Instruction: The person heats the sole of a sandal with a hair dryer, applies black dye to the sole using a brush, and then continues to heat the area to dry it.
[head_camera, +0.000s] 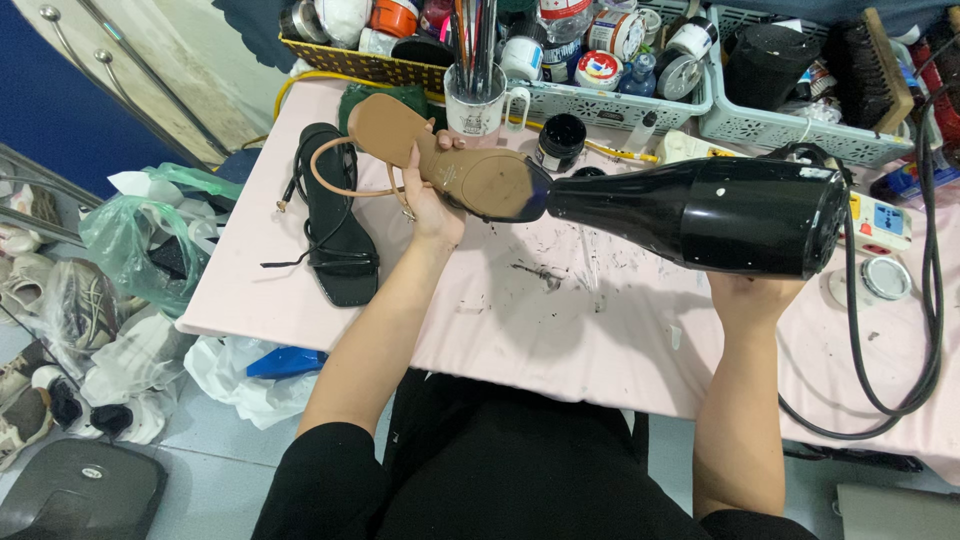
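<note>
My left hand (432, 205) has the tan sandal (450, 165) up off the desk (560, 320), fingers wrapped around its middle, sole turned up toward me, thin strap looping out to the left. My right hand (755, 295) grips the black hair dryer (710, 212) from underneath, fingers closed on the handle and mostly hidden behind the barrel. The nozzle points left, right up against the dark patch at the near end of the sole; touching or just shy, I cannot tell. A black strappy sandal (340, 235) lies flat on the pink desk, just left of my left hand. Black flecks and smears mark the desk below the dryer. Behind the tan sandal stands a white mug (475, 105) full of brushes, with a small black jar (560, 140) beside it and baskets of pots and tubs (610, 60) along the back edge. A black cord (930, 300) loops down on the right.
</note>
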